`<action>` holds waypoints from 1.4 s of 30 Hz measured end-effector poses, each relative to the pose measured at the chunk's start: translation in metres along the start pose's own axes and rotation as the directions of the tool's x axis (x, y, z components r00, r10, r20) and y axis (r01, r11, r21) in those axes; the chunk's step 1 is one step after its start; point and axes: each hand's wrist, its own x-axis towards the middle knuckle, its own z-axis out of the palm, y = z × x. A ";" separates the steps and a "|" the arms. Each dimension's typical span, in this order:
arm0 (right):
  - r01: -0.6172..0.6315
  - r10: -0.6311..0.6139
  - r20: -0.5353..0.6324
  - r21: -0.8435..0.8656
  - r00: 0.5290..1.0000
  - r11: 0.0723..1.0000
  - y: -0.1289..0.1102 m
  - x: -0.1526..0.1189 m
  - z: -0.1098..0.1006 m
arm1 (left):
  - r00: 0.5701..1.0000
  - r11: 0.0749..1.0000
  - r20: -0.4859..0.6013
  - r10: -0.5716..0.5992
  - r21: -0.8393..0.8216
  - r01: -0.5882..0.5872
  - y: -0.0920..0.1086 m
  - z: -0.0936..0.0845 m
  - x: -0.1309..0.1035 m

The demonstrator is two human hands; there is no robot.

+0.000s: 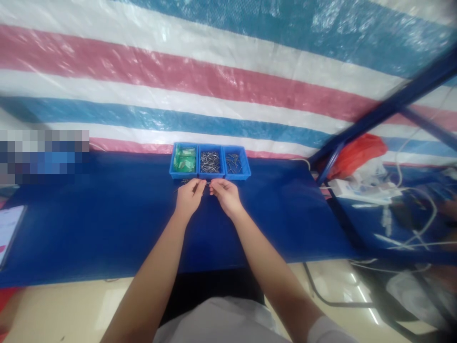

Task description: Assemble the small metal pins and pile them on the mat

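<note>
Over the blue table (pixel 117 214), my left hand (pixel 190 194) and my right hand (pixel 226 194) meet fingertip to fingertip. A thin metal piece (pixel 208 183) spans the small gap between them, pinched at both ends. Just beyond stand three blue bins side by side: the left bin (pixel 173 166) has green-and-clear packets (pixel 185 159), the middle bin (pixel 211 176) a heap of small metal parts (pixel 210 162), the right bin (pixel 246 171) fewer thin metal parts (pixel 233 163). A few metal pieces (pixel 184 181) lie beside my left hand, partly hidden by it.
A striped plastic sheet (pixel 214 81) hangs behind the table. To the right are a blue metal frame (pixel 378 112), a red bag (pixel 357 155), white cables and a second cluttered surface. A paper sheet (pixel 9 228) lies at the far left.
</note>
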 end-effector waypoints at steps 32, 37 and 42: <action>-0.017 0.013 -0.039 -0.083 0.999 0.996 0.016 0.006 -0.006 | 0.993 0.996 0.117 -0.022 0.091 0.011 0.004 -0.008 -0.002; -0.007 0.005 -0.022 -0.091 1.000 0.996 0.022 0.008 -0.008 | 0.995 0.996 0.096 -0.032 0.089 0.024 -0.002 -0.005 -0.002; -0.016 0.015 -0.014 -0.075 1.000 0.997 0.023 0.010 -0.007 | 0.995 0.994 0.097 -0.038 0.107 0.028 -0.004 -0.005 -0.003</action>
